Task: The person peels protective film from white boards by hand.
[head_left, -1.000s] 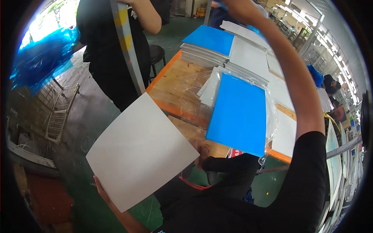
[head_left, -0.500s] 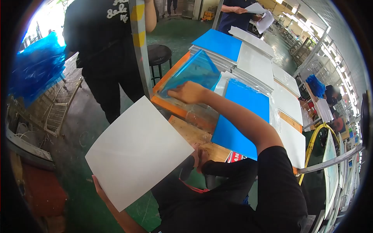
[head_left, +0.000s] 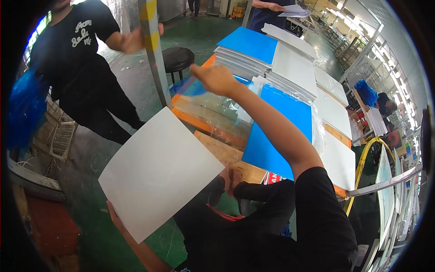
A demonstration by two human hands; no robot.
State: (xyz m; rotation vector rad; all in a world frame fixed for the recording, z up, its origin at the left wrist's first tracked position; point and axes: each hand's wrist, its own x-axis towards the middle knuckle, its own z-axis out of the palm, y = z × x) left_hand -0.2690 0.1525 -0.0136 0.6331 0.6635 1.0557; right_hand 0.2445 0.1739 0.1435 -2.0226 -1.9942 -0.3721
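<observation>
A white sheet point(head_left: 158, 174) is tilted across the lower left, and my left hand point(head_left: 115, 218) grips its lower left edge, most of the fingers hidden behind it. My right hand point(head_left: 213, 79) is raised over the orange-edged table point(head_left: 199, 119), its fingers closed on a translucent blue film point(head_left: 189, 87) that is blurred by motion. To the right of the film, a blue-faced sheet point(head_left: 278, 131) lies beside clear plastic wrap. Behind my right hand stands a stack of sheets with a blue top point(head_left: 249, 44).
A metal post point(head_left: 155, 54) rises beside a black stool point(head_left: 178, 59). One person in black point(head_left: 81, 68) stands at the left with a blue plastic bundle point(head_left: 27, 109). Another person's hands hold papers point(head_left: 294, 11) at the back. White sheets point(head_left: 335, 163) lie at the right.
My right hand has moved up and slightly left, drawing the blue film off the table surface. The person at the left has shifted left and swung an arm toward the post. My left hand stays nearly still.
</observation>
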